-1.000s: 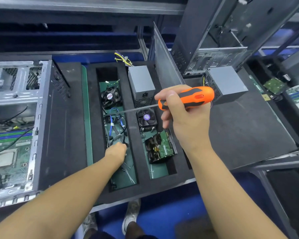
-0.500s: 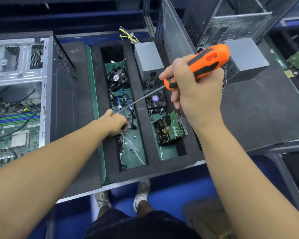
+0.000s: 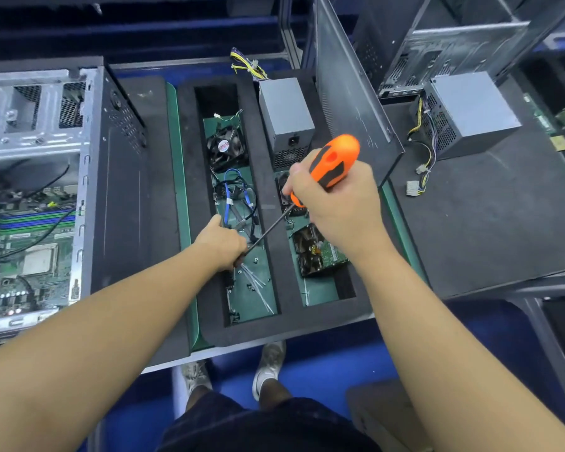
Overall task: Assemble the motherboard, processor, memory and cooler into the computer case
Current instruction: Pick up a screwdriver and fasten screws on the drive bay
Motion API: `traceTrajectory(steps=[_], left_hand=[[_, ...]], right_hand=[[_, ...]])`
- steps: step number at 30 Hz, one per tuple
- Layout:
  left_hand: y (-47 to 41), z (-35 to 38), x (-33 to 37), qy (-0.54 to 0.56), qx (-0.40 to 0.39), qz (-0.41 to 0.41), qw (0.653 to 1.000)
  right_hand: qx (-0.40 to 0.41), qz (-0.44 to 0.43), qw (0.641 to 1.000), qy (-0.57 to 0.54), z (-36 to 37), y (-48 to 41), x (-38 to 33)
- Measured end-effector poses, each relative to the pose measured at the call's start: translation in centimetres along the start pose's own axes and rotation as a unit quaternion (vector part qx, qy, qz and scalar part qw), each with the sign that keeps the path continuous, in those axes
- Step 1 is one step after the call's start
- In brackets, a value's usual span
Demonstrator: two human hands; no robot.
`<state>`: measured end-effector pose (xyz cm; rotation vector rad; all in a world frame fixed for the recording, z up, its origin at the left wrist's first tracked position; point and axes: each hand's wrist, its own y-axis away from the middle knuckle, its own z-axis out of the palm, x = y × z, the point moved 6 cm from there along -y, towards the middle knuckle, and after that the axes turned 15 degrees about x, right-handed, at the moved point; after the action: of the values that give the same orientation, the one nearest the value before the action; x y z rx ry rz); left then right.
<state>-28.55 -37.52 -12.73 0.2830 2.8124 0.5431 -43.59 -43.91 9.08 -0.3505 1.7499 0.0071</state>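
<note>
An open computer case (image 3: 111, 177) lies at the left with a green motherboard (image 3: 26, 256) inside; its processor (image 3: 40, 260) and blue memory slots show. My right hand (image 3: 340, 203) grips an orange-and-black screwdriver (image 3: 331, 164), whose shaft slants down-left to my left hand. My left hand (image 3: 221, 241) reaches into the left slot of a black foam tray (image 3: 268, 197), fingers curled down among small screws and cable ties beside blue and black cables (image 3: 235, 197); what it holds is hidden. A fan cooler (image 3: 225, 148) lies further back in that slot.
A grey power supply (image 3: 286, 119) stands in the tray's right slot, with a hard drive (image 3: 317, 252) nearer me. A case side panel (image 3: 349, 89) leans upright behind. Another power supply (image 3: 470, 112) sits on the black mat at right. My feet (image 3: 268, 363) stand below the bench edge.
The view has tilted down. My right hand swung the screwdriver handle upward so the tip now meets my left hand, which stayed in the tray slot among the screws.
</note>
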Motion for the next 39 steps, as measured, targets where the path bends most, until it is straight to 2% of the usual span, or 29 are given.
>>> traceTrajectory(steps=[3,6,14,24,31,33,35,37,38,39], left_hand=[[-0.5,0.6,1.4,-0.011,-0.019,0.003,1.000],[-0.7,1.3,2.4,0.000,-0.023,-0.029,0.999],[-0.5,1.6,2.8,-0.043,0.002,-0.045,0.998],[-0.5,2.0,2.9,-0.033,-0.030,-0.023,0.999],[-0.2,-1.6,1.6,0.156,-0.090,-0.050,0.982],[0.4,-3.1,0.3,0.269,-0.080,-0.111,0.953],[1.3,-4.1,-1.2,0.397,-0.079,-0.184,0.896],[2.4,-4.8,-2.3,0.486,-0.088,-0.216,0.842],[3.0,-5.1,-2.8,0.493,-0.087,-0.213,0.839],[3.7,-5.4,-3.5,0.466,-0.080,-0.208,0.856]], right_hand=[[-0.002,0.018,1.000,0.013,0.0,0.3,1.0],[0.007,0.025,1.000,0.015,-0.3,0.2,1.4],[0.027,0.032,0.999,-0.006,-1.7,-0.1,2.2],[0.030,0.041,0.998,-0.034,-1.8,-0.4,1.9],[0.055,-0.007,0.997,-0.049,-3.4,-2.4,-2.1],[0.061,-0.037,0.995,-0.062,-3.5,-3.1,-4.3],[0.065,-0.065,0.993,-0.072,-3.5,-3.8,-6.4],[0.061,-0.086,0.991,-0.084,-3.0,-4.5,-8.5],[0.056,-0.095,0.990,-0.093,-2.5,-4.8,-9.6],[0.051,-0.104,0.988,-0.100,-2.0,-5.0,-10.6]])
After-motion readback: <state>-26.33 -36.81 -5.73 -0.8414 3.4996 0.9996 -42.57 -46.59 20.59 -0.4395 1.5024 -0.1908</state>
